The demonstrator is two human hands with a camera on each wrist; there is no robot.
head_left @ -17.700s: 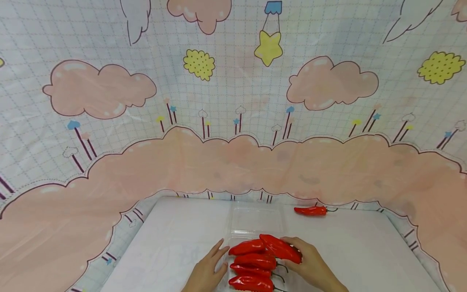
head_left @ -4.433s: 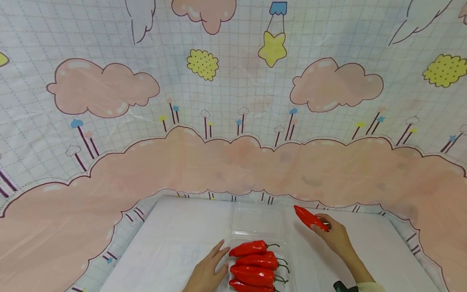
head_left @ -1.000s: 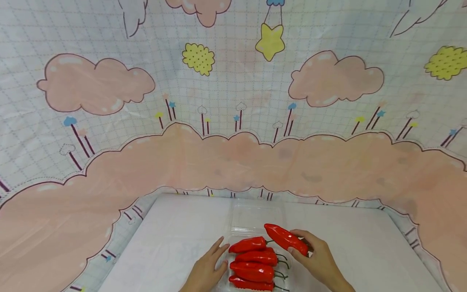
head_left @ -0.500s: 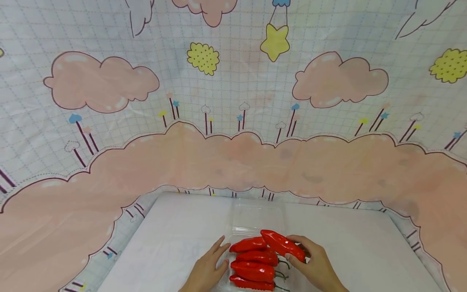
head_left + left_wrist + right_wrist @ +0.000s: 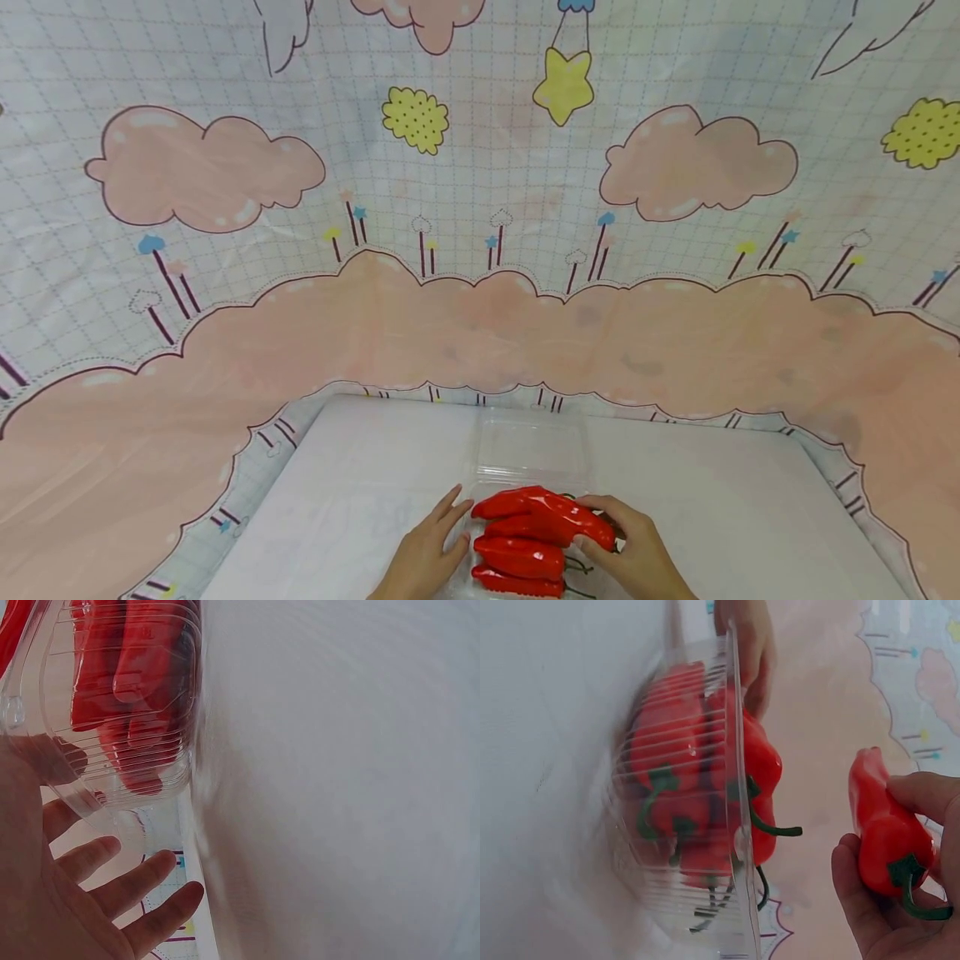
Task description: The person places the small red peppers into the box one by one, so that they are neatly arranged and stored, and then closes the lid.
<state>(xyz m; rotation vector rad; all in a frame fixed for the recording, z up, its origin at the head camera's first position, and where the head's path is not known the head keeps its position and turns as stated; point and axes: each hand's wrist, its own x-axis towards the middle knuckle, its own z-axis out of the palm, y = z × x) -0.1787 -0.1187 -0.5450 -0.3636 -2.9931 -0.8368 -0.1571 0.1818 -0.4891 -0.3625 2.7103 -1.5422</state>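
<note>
Several red peppers with green stems lie stacked in a clear plastic clamshell box, among them a front pepper [image 5: 517, 582]. The lid [image 5: 531, 446] of the box is folded back flat behind it. My right hand [image 5: 633, 546] grips another red pepper [image 5: 885, 832] between thumb and fingers, near its stem end. This pepper is tilted over the back peppers in the head view, and in the right wrist view it hangs apart from the box's rim [image 5: 751, 930]. My left hand [image 5: 427, 546] rests at the box's left side, thumb at the rim, other fingers [image 5: 169, 915] spread.
The box stands on a white table [image 5: 375, 454] with its surface stretching to both sides. Behind the table hangs a patterned cloth [image 5: 480, 333] with pink clouds and stars, which also drops past the table's side edges.
A pepper that lay at the back right of the table was picked up by my right hand and carried left and lower over the box. An earlier pepper went into the stack. My left hand stayed.
</note>
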